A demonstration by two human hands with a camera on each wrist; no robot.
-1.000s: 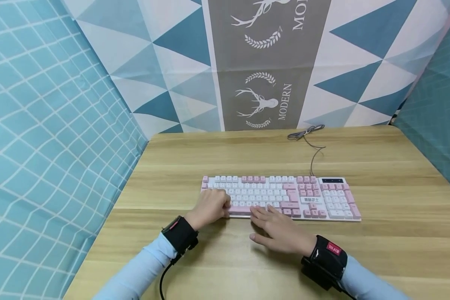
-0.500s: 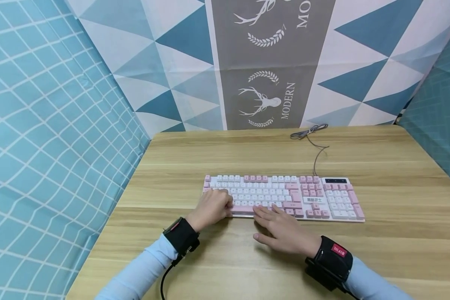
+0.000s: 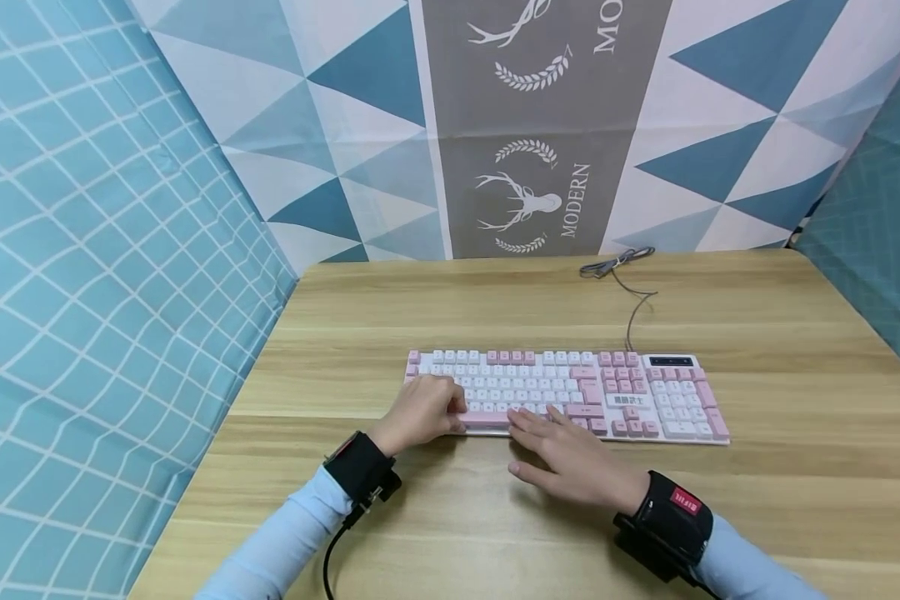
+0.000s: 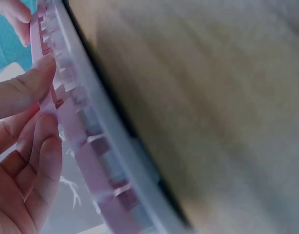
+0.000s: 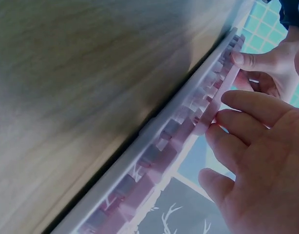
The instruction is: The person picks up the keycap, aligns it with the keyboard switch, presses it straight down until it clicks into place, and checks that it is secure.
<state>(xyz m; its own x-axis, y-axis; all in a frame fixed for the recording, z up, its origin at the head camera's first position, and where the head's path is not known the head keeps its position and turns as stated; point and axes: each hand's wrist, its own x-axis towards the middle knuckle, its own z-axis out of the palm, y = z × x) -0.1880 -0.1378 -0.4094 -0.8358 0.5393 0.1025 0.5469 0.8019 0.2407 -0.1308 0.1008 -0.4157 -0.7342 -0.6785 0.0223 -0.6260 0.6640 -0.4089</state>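
Note:
A pink and white keyboard (image 3: pixel 525 383) lies flat on the wooden table. At its front edge, my left hand (image 3: pixel 420 410) pinches the left end of the long pink space bar (image 3: pixel 483 419) between thumb and curled fingers. Seen from the left wrist, the thumb (image 4: pixel 35 80) presses on the bar's front side. My right hand (image 3: pixel 573 458) has its fingers extended, with fingertips touching the bar's right part. From the right wrist view, the space bar (image 5: pixel 210 114) stands a little above the neighbouring pink keys (image 5: pixel 161 163), with a gap under it.
A grey cable (image 3: pixel 633 308) runs from the keyboard's back to a tied coil (image 3: pixel 606 268) near the table's far edge. Patterned cloth (image 3: pixel 525 125) hangs behind the wooden table (image 3: pixel 390 308). Black straps with cameras (image 3: pixel 663 521) sit on both wrists, a black cord (image 3: pixel 327 558) trailing at left.
The head view has shifted slightly. The right fingers have slid very slightly to the right along the space bar. My left hand keeps its pinch, almost unmoved.

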